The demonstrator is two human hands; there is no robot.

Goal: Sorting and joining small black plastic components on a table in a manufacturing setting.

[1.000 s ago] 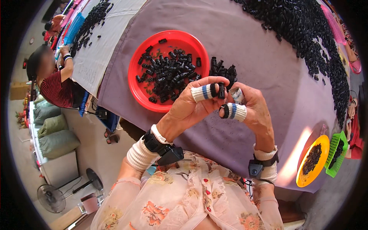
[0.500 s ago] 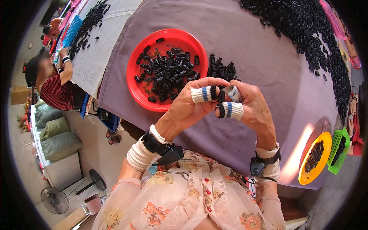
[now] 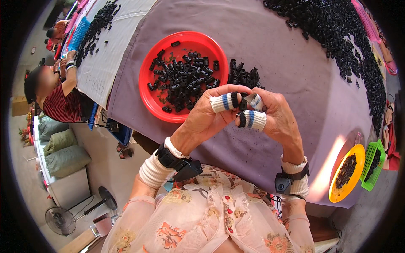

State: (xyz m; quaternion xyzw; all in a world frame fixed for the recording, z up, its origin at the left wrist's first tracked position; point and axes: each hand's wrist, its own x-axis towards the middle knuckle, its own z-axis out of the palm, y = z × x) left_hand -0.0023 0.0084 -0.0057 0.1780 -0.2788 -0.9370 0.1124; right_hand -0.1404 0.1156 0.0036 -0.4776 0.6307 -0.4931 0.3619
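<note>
A small black plastic part (image 3: 243,105) is pinched between my two hands over the purple cloth. My left hand (image 3: 211,111) holds it with thumb and fingers closed, one digit in a striped knit finger sleeve. My right hand (image 3: 276,111) closes on it from the other side, two digits wrapped in white. A small grey pointed piece shows at the right fingertips; its kind is unclear. Left of my hands, a red round tray (image 3: 152,105) holds a heap of similar black parts (image 3: 185,78). More black parts (image 3: 244,76) lie piled on the cloth just beyond my fingers.
A large heap of black parts (image 3: 333,33) covers the far right of the purple-covered table (image 3: 202,147). At the right edge are a yellow tray (image 3: 357,168) and a green basket (image 3: 371,179). Another person (image 3: 63,99) works at the left; a fan (image 3: 61,220) stands below.
My hands stay in almost the same place, with the black part turned or shifted slightly between the fingertips. The person at the left has moved their head and raised their hands a little.
</note>
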